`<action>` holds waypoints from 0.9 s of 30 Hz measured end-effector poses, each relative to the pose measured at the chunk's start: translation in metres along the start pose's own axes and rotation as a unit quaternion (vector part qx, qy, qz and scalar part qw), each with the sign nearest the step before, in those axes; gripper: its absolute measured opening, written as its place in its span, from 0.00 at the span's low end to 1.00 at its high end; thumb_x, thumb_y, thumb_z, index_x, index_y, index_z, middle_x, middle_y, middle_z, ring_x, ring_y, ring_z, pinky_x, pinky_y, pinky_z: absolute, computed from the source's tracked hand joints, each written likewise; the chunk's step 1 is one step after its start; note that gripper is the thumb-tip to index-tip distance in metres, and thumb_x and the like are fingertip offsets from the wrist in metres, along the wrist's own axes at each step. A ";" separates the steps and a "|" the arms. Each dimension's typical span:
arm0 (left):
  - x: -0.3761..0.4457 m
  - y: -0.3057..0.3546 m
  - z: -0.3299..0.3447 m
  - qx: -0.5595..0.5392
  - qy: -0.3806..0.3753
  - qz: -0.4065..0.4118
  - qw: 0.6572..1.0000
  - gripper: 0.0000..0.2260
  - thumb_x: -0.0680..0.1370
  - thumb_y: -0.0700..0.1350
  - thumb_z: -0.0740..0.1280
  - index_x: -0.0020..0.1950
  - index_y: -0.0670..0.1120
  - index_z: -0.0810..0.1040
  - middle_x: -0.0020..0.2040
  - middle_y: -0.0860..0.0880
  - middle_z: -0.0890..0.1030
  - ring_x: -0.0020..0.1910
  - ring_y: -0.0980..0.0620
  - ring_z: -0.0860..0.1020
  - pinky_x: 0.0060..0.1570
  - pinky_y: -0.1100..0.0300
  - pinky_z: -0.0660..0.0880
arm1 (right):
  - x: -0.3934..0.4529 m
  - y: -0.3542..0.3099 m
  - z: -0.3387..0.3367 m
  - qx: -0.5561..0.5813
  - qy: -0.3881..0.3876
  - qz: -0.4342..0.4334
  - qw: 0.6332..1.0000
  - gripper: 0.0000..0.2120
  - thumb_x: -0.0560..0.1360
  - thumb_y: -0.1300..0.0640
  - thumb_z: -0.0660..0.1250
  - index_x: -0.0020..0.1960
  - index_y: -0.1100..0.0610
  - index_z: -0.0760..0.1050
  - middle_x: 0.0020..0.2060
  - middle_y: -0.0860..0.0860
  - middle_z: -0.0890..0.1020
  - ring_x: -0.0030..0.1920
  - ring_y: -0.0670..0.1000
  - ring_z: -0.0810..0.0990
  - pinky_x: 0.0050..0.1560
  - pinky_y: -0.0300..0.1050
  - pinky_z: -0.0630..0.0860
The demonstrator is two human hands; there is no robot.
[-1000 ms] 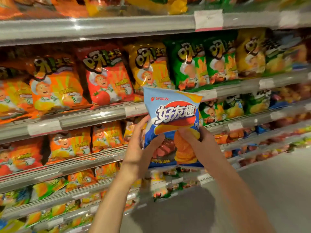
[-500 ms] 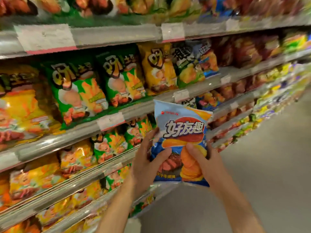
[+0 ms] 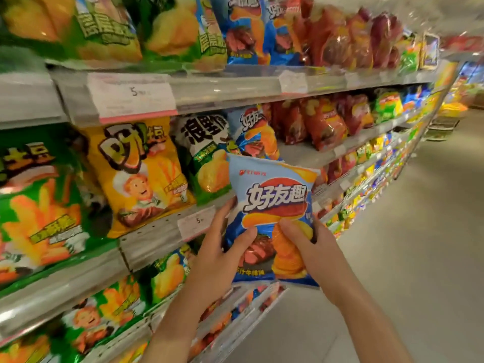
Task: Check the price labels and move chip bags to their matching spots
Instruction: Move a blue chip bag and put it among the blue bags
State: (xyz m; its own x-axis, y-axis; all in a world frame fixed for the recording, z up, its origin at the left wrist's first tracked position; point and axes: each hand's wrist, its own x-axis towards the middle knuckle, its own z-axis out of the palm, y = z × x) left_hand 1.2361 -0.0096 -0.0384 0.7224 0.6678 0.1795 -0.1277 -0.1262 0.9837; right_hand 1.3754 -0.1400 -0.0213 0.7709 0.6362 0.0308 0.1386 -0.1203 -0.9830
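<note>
I hold a light-blue chip bag (image 3: 275,197) upright in front of the shelves with both hands. My left hand (image 3: 220,258) grips its lower left edge and my right hand (image 3: 311,250) grips its lower right corner. Just behind the bag's top, a matching blue bag (image 3: 255,134) stands on the middle shelf. Two more blue bags of the same kind (image 3: 248,30) sit on the shelf above. A price label (image 3: 196,222) marked 5 sits on the shelf rail left of my left hand. A larger label (image 3: 133,96) marked 5 hangs on the upper rail.
Yellow (image 3: 141,174) and green (image 3: 39,203) chip bags fill the middle shelf to the left, with a black-and-green bag (image 3: 207,158) beside them. Red bags (image 3: 322,121) stand to the right. The grey aisle floor (image 3: 419,231) runs along the right.
The view has shifted right along the shelves and nearer to them. The blue bag stays held in both hands and now sits in front of a matching blue bag.
</note>
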 end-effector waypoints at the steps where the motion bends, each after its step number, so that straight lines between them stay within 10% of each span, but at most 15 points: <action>1: 0.011 0.001 0.006 0.011 0.000 0.005 1.000 0.26 0.77 0.57 0.69 0.72 0.72 0.65 0.66 0.71 0.76 0.65 0.69 0.75 0.63 0.60 0.77 | 0.013 0.000 -0.004 -0.010 -0.002 -0.006 1.000 0.27 0.62 0.30 0.70 0.58 0.39 0.76 0.51 0.40 0.86 0.51 0.43 0.85 0.56 0.50 0.83; 5: 0.057 0.003 0.032 0.044 0.020 0.009 0.999 0.25 0.79 0.54 0.66 0.73 0.69 0.61 0.63 0.77 0.72 0.58 0.81 0.72 0.53 0.78 0.73 | 0.068 0.002 -0.024 -0.019 -0.032 -0.030 0.999 0.25 0.66 0.32 0.69 0.59 0.40 0.75 0.48 0.37 0.86 0.49 0.40 0.85 0.57 0.50 0.82; 10: 0.117 -0.004 0.066 0.128 0.066 0.023 0.989 0.26 0.74 0.63 0.65 0.70 0.74 0.60 0.72 0.71 0.70 0.70 0.71 0.69 0.72 0.59 0.70 | 0.151 0.008 -0.060 -0.001 -0.124 -0.044 0.991 0.37 0.66 0.29 0.70 0.70 0.43 0.72 0.56 0.41 0.85 0.55 0.45 0.85 0.60 0.52 0.81; 14: 0.162 -0.012 0.106 0.166 0.121 0.031 0.978 0.32 0.76 0.62 0.64 0.79 0.67 0.58 0.76 0.67 0.67 0.74 0.66 0.67 0.75 0.52 0.67 | 0.220 0.012 -0.091 0.002 -0.195 -0.079 0.978 0.24 0.72 0.38 0.69 0.64 0.45 0.76 0.51 0.40 0.86 0.52 0.42 0.85 0.55 0.45 0.82; 17: 0.195 -0.010 0.145 0.187 0.165 0.016 0.968 0.29 0.77 0.61 0.63 0.77 0.67 0.57 0.76 0.69 0.65 0.74 0.72 0.63 0.71 0.72 0.64 | 0.268 0.007 -0.121 -0.013 -0.248 -0.107 0.963 0.17 0.72 0.39 0.67 0.57 0.46 0.76 0.43 0.36 0.85 0.45 0.38 0.84 0.45 0.34 0.79; 22: 0.244 -0.001 0.186 0.354 0.232 0.010 0.906 0.34 0.77 0.66 0.57 0.82 0.62 0.51 0.75 0.68 0.63 0.70 0.73 0.61 0.68 0.68 0.60 | 0.341 -0.008 -0.149 -0.062 -0.283 -0.171 0.942 0.24 0.72 0.35 0.65 0.53 0.55 0.78 0.42 0.57 0.85 0.44 0.57 0.84 0.47 0.51 0.83; 27: 0.280 0.017 0.197 0.466 0.252 0.015 0.848 0.27 0.81 0.64 0.57 0.75 0.53 0.62 0.43 0.53 0.78 0.42 0.50 0.78 0.39 0.53 0.72 | 0.400 -0.021 -0.153 -0.096 -0.337 -0.193 0.916 0.31 0.69 0.28 0.63 0.63 0.47 0.73 0.50 0.58 0.85 0.51 0.57 0.85 0.54 0.59 0.81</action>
State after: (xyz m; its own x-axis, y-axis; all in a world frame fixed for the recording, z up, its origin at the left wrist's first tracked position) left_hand 1.5702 0.0302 0.0270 0.3154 0.8532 0.4154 0.6208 -0.5166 0.5897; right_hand 1.7761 0.0000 0.0394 0.0909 0.9781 0.1871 0.4769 0.1222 -0.8704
